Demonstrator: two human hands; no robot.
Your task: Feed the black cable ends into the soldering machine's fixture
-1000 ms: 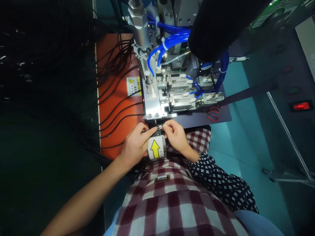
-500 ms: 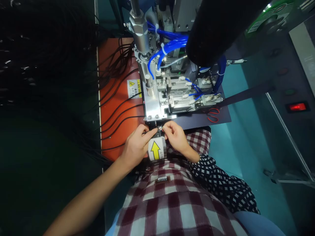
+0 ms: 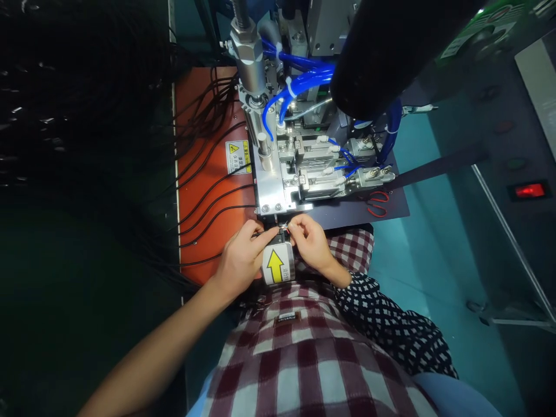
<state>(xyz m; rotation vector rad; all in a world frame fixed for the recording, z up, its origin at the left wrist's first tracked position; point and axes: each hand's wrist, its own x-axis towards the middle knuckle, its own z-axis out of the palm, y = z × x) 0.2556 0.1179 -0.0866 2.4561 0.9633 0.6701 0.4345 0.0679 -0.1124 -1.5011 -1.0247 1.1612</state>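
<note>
My left hand (image 3: 241, 255) is closed at the front of the metal machine (image 3: 271, 179), its thumb and forefinger pressed together. A black cable (image 3: 202, 262) runs across the orange-red surface to this hand and seems to pass through its grip. Just beyond the left fingertips shows a tiny silvery piece (image 3: 284, 226) with a bit of red beside it; its exact kind is too small to tell. My right hand (image 3: 309, 240) pinches this piece from the other side. Below the fingertips is a white plate with a yellow arrow (image 3: 275, 265).
More black cables (image 3: 212, 188) lie over the orange-red surface (image 3: 186, 145) on the left. Blue air hoses (image 3: 310, 75) loop over the machine. Red-handled scissors (image 3: 377, 204) lie at its right. A thick black cylinder (image 3: 377, 63) hangs overhead. A red lit switch (image 3: 530, 190) is far right.
Both hands keep nearly the same place and grip. The whole view has shifted very slightly.
</note>
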